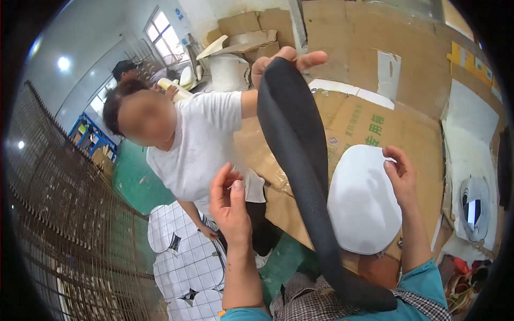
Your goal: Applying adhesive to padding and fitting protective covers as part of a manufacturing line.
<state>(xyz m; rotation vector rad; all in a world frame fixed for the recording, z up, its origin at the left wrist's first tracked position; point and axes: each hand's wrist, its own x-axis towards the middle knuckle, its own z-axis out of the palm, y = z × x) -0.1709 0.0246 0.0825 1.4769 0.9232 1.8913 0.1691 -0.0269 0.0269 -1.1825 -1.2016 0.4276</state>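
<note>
A long black fabric strip (300, 160) hangs in front of me, from a co-worker's hand (284, 59) at the top down to my lap. My right hand (400, 176) grips the upper right edge of a white oval foam-like piece (361, 206) just right of the strip. My left hand (230, 200) is raised left of the strip with its fingers loosely curled, and it holds nothing. The co-worker in a white T-shirt (198, 144) stands to my left front, one arm stretched over to the strip.
Wire mesh racks (69, 224) fill the left side. White quilted cut pieces (182, 262) lie on the green floor (136, 179). Brown cardboard sheets (375, 107) lean behind the strip. A white bucket (227, 72) and another person in a cap (126, 68) are further back.
</note>
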